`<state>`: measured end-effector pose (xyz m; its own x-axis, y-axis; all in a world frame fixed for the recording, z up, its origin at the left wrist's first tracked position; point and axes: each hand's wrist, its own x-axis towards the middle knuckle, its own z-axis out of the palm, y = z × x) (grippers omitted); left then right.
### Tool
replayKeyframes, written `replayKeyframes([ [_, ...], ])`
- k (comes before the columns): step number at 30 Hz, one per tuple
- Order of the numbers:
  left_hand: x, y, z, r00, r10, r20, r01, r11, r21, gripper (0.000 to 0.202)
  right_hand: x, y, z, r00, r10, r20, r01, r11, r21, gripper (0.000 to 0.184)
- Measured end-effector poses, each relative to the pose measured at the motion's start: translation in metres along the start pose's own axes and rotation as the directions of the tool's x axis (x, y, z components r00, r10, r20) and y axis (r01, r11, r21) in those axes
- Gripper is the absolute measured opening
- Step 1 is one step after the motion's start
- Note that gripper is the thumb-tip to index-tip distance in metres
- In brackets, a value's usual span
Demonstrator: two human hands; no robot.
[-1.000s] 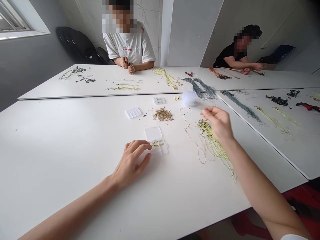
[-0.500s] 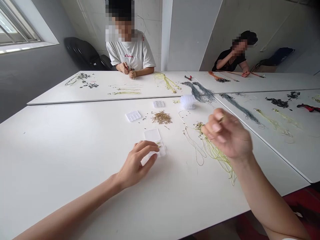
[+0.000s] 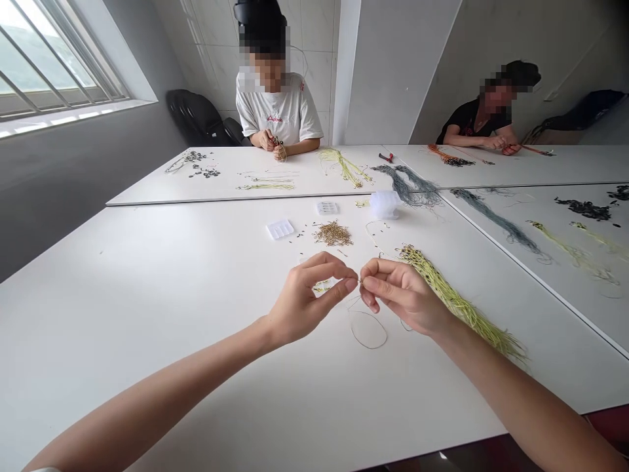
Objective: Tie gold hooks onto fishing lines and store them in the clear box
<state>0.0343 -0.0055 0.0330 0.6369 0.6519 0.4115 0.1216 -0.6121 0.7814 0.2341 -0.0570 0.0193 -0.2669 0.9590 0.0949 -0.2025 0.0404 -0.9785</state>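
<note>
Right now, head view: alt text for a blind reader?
A left hand and right hand meet, pinching a tiny item too small to identify, above a white table. Farther back lie a pile of gold-colored parts and clear plastic boxes; yellow-green cords lie beside the right hand, with two people opposite.

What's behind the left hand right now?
Behind the left hand, part of a clear plastic case shows between finger and thumb, with small yellow-green pieces in it. The hand covers much of the rest, so the full contents can't be seen.
</note>
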Motion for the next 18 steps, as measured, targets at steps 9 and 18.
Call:
replayKeyframes([
  [9,0.035,-0.043,-0.031,1.0,-0.019,0.021,0.016,0.99,0.137,0.022,0.003,0.011,-0.001,1.0,0.027,-0.01,-0.027,0.999,-0.017,0.012],
  [18,0.101,-0.114,-0.032,0.928,-0.374,-0.005,0.282,0.693,0.663,0.019,0.005,0.019,-0.001,0.998,0.038,-0.05,-0.04,0.998,-0.039,0.013],
])
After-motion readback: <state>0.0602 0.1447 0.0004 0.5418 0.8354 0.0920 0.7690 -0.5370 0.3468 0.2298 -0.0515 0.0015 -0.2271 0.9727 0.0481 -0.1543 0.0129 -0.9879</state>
